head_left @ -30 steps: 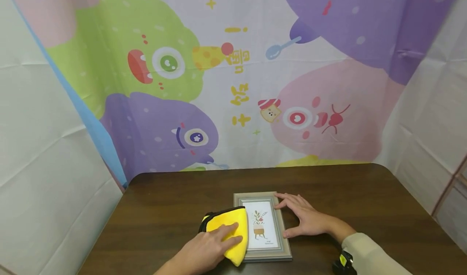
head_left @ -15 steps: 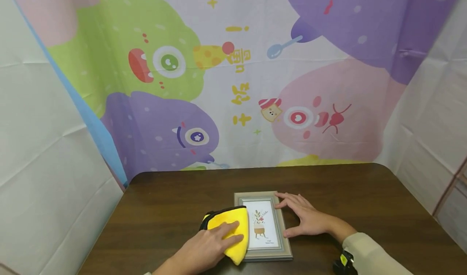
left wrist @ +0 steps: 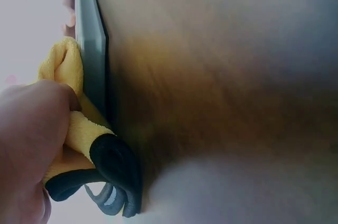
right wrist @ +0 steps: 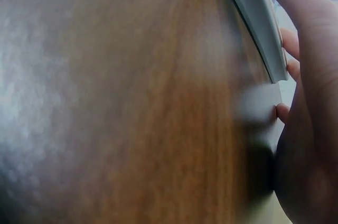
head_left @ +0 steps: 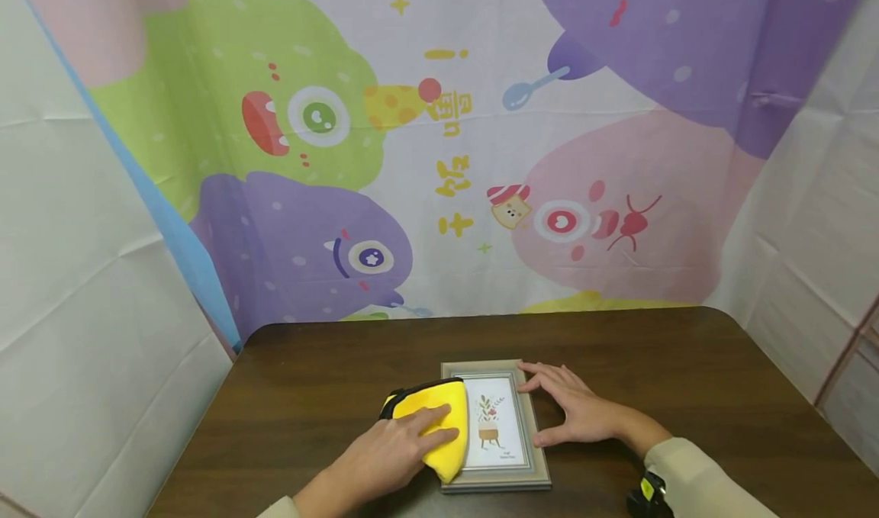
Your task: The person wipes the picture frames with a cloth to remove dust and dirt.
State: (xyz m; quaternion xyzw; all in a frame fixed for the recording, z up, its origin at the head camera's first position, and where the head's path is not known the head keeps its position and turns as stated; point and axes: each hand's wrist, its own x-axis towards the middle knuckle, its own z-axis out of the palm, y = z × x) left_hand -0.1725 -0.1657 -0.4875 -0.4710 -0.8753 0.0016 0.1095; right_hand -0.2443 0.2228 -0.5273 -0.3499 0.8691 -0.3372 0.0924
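Observation:
A picture frame (head_left: 538,457) with a silvery beige border lies on the table, showing a print (head_left: 489,423) of a potted plant. My left hand (head_left: 391,453) holds a folded yellow cloth (head_left: 453,403) with black trim against the frame's left part, two fingers stretched over its top. In the left wrist view, the cloth (left wrist: 87,131) bunches in loops at the palm beside the frame's side (left wrist: 92,39). My right hand (head_left: 584,411) spreads along the frame's right edge, fingertips at the far corner and thumb lower down. The frame's left border is mostly hidden under the cloth.
Dark wooden table (head_left: 330,365) surface surrounds the frame. A cartoon-printed curtain (head_left: 467,274) hangs behind the far edge, and pale fabric panels (head_left: 103,274) flank both sides. A black device (head_left: 648,495) sits at the right cuff.
My left hand and the yellow cloth have slid slightly away from me along the frame, uncovering more of its near left corner. My right hand and the frame stay in place.

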